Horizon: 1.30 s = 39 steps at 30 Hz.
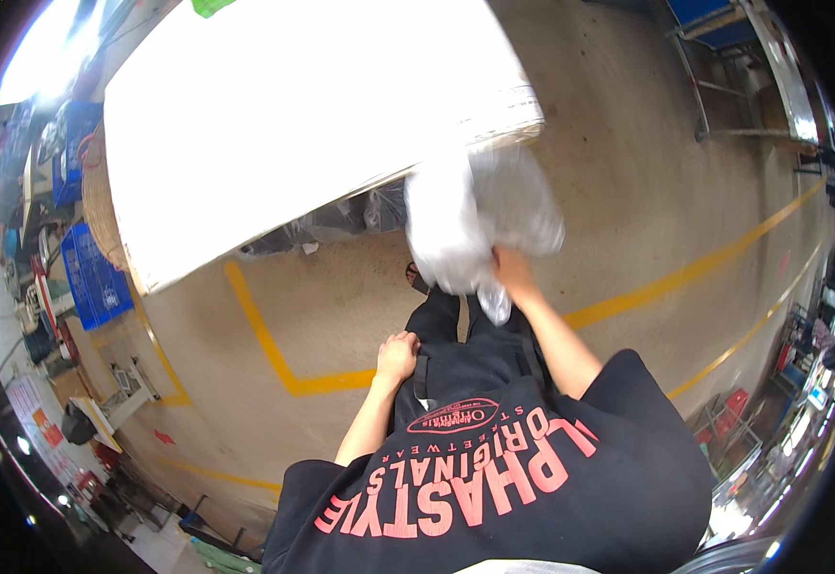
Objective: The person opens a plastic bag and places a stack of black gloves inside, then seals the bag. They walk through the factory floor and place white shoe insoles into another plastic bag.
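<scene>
Okay, right hand (511,272) clutches plastic bag (523,203) by its bunched end, likely for easier grip, near white tabletop (312,115); left hand (398,356) by black trousers (434,318), can't tell finger spread.

Plastic bag (441,225) is hanging from right hand (511,270), blocking the way between white table's (302,115) near right corner and the person's legs (432,323). Table edge is running across ahead; dark wrapped bundles (336,220) are taking up space underneath. Left hand (398,354) is resting by the thigh, floor (312,320) opening to its left. More floor is stretching right of the bag, metal rack (802,100) standing farther off. Blue crates (94,277) are obstructing past the table's left end.
</scene>
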Tool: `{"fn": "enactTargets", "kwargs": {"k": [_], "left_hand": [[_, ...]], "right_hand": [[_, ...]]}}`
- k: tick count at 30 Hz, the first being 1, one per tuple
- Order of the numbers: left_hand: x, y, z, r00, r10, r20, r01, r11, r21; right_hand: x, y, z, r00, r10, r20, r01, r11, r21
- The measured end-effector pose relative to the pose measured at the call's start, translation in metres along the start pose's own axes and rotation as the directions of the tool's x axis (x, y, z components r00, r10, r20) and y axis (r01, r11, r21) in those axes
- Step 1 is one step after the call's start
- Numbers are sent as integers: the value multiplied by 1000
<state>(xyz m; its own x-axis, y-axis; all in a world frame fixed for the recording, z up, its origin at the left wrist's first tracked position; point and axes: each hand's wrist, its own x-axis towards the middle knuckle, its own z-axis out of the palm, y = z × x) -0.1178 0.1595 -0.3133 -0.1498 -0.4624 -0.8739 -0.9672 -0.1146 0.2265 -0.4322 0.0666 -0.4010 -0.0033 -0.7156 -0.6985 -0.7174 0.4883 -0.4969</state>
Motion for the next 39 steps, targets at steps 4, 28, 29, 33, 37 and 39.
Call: {"fn": "enactTargets", "kwargs": {"k": [4,28,29,33,37,39], "left_hand": [[22,45,-32,885,-153,440,130,988,82],[549,96,25,768,65,-638,65,982,179],[551,96,29,789,146,-597,1,971,238],[561,95,27,960,-46,-275,77,992,103],[540,112,7,965,17,-260,-3,999,53],[521,126,-15,965,41,-259,-31,999,42]], "right_hand": [[-61,86,39,746,521,415,-477,853,-213],[-35,213,23,853,521,30,-521,853,28],[-35,216,20,855,518,17,-518,855,29],[-35,223,8,849,528,-6,-527,849,32],[-36,222,-3,852,523,-7,-522,852,34],[-34,222,-8,853,521,-10,-520,853,45]]}}
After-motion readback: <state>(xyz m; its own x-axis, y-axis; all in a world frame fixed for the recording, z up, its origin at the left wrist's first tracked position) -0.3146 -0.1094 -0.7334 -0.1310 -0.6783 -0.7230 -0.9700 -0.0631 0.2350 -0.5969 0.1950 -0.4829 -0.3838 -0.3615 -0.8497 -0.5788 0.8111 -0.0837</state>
